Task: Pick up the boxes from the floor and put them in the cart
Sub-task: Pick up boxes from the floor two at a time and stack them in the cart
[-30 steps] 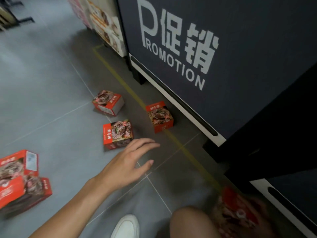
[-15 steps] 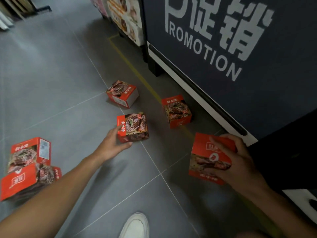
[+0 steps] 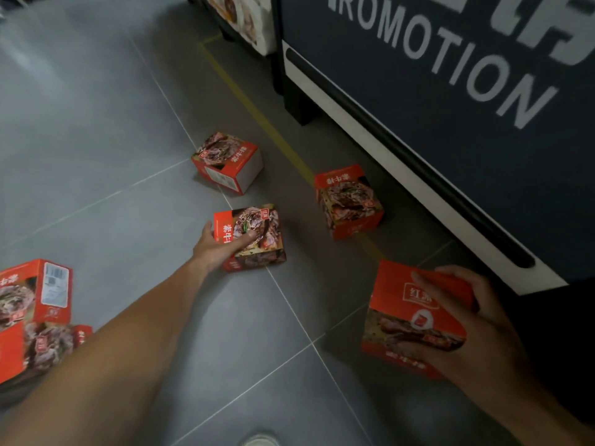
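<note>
The left arm stretches forward and down from the lower left, bare forearm nearly straight, wrist in line with it. The left hand [image 3: 219,247] clasps a box [image 3: 254,236] on the floor: the thumb lies across its top face and the fingers curl round its left side. The right arm comes in from the lower right, bent back toward the body. The right hand [image 3: 476,320] holds a second box [image 3: 415,320] off the floor, fingers wrapped over the top edge and the thumb pressed against the lower front face.
</note>
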Available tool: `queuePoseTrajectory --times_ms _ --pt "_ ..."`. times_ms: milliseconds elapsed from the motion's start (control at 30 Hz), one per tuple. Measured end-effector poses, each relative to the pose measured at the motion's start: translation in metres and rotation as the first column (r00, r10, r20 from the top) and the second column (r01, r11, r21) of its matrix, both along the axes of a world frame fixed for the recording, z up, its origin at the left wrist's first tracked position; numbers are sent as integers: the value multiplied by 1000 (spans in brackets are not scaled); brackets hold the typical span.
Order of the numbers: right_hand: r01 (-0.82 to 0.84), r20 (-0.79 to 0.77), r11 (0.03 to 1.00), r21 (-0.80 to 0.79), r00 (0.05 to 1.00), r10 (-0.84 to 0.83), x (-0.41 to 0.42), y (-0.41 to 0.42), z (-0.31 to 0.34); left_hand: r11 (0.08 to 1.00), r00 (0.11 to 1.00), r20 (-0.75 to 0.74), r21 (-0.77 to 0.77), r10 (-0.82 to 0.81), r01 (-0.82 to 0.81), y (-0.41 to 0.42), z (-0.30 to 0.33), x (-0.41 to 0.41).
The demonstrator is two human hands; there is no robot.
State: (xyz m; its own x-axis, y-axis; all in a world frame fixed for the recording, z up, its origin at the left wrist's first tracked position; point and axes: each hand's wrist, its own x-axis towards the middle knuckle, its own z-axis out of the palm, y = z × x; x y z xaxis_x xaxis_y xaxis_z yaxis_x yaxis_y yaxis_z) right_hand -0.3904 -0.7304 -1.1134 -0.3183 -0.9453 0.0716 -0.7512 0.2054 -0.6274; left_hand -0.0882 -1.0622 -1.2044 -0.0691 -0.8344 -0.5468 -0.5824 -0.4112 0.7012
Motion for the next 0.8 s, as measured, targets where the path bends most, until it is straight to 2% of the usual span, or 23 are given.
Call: queuePoseTrajectory --times_ms 100,233,367,567,667,800 --pt "-1 45 1000 -29 999 3 3 -4 -1 1000 1000 -27 -20 12 -12 -1 -13 -3" --pt "25 49 998 -58 999 -22 9 -9 5 988 978 -170 -69 121 -135 20 -8 -17" --pt "16 28 998 -56 1000 -15 13 -13 4 963 951 -263 -166 162 -210 39 -9 -25" --pt "-16 12 999 -30 1000 16 15 -14 2 932 960 -272 -326 68 -158 71 -2 -27" --pt "-26 1 998 -52 1000 26 18 -16 8 891 986 -159 -452 -54 -24 84 7 -28" --pt "-5 45 998 -67 999 8 23 -21 27 772 960 165 -570 -228 281 102 33 -29"
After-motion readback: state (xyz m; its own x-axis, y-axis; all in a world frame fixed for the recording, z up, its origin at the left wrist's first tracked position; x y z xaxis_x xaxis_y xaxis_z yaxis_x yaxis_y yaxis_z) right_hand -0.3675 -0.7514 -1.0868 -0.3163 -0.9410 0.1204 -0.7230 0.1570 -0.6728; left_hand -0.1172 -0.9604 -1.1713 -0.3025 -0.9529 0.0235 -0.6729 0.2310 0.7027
